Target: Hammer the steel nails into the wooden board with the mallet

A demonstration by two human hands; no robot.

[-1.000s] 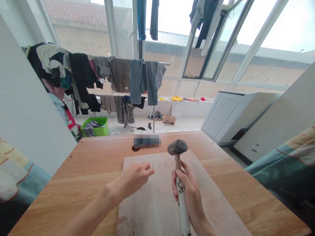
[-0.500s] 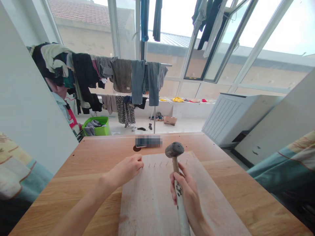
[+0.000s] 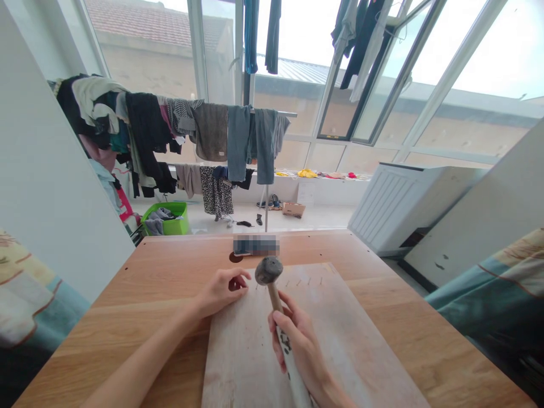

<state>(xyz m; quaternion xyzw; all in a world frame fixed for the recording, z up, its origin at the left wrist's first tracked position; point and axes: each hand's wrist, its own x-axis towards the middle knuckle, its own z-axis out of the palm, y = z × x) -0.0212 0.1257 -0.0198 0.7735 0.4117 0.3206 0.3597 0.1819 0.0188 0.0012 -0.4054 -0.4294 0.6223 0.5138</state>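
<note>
My right hand [image 3: 297,334] is wrapped round the pale, worn handle of a hammer [image 3: 269,271], whose dark rounded head is raised over the far left part of a wooden board [image 3: 314,340]. To the left, my left hand [image 3: 223,292] hovers at the board's far left corner, thumb and forefinger apart with a gap between them. Several thin nails [image 3: 309,281] stand in a row along the board's far end, some tilted. The hammer head hides part of the row. Whether a nail stands at my left fingertips is too small to tell.
The board lies on a wooden table [image 3: 140,317]. A blurred-out object [image 3: 256,245] lies near the far edge beside a dark round hole [image 3: 236,257]. Beyond are a drying rack with clothes [image 3: 211,131], a green basket [image 3: 175,225] and a white cabinet-like unit [image 3: 408,198].
My right hand has brought the hammer left, toward my left hand. The left thumb and forefinger, pinched together at the board's corner before, have parted.
</note>
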